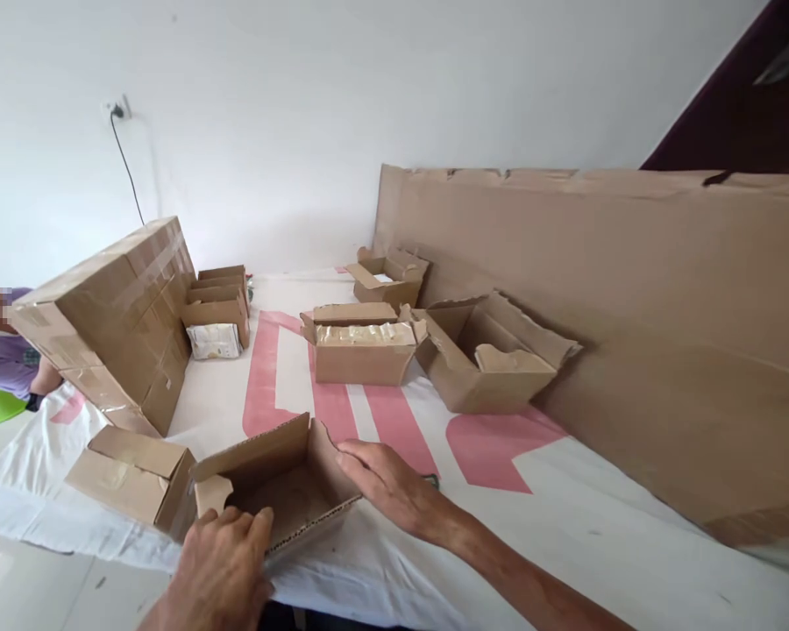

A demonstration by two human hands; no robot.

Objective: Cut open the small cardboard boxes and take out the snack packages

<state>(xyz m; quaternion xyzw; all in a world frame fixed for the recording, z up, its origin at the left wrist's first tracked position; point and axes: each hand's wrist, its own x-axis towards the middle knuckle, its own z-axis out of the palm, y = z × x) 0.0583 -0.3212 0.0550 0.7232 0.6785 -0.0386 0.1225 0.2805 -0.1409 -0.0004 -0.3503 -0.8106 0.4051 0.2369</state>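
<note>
An open-topped cardboard box sits tilted at the table's front edge, its inside bare apart from a torn flap at the left end. My left hand grips the box's near left rim, fingers curled over the edge. On the opposite end, my right hand holds the right wall, with part of its fingers hidden. Just left of the box lies a closed carton. A small dark object, too little to make out, shows behind my right wrist.
Large taped cartons stand at the left, beside small upright boxes. Mid-table is a box with wrapped packets; an open box and a smaller one sit behind. A cardboard sheet lines the right. A person is at far left.
</note>
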